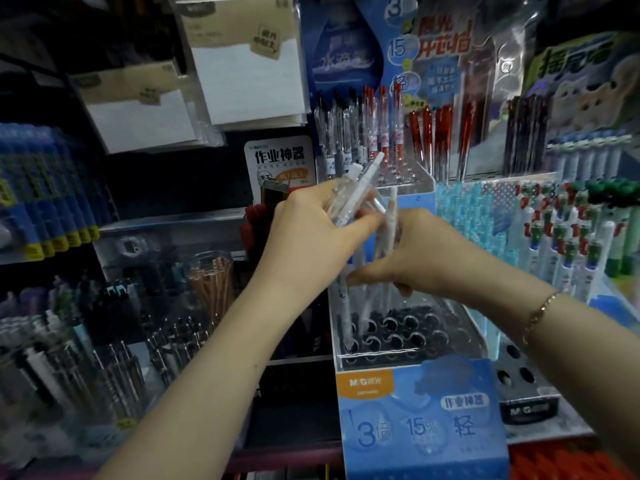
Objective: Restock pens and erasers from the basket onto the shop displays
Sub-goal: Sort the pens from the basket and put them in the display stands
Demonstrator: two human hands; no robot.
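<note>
My left hand (311,220) clutches a bundle of slim white pens (360,188), smooth plastic; my right hand (415,258) pinches one pen (386,237) upright. Just below, the clear acrylic display rack (398,358) holds a few pens, most round holes bare. Plenty left; no basket in view.

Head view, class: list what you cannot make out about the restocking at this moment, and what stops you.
- The basket: not in the head view at all.
- How many pens the left hand holds: fingers cover them.
- Whether the right hand grips a pen: its fingertips are hidden.
- Small print on the blue display rack: blurred.
</note>
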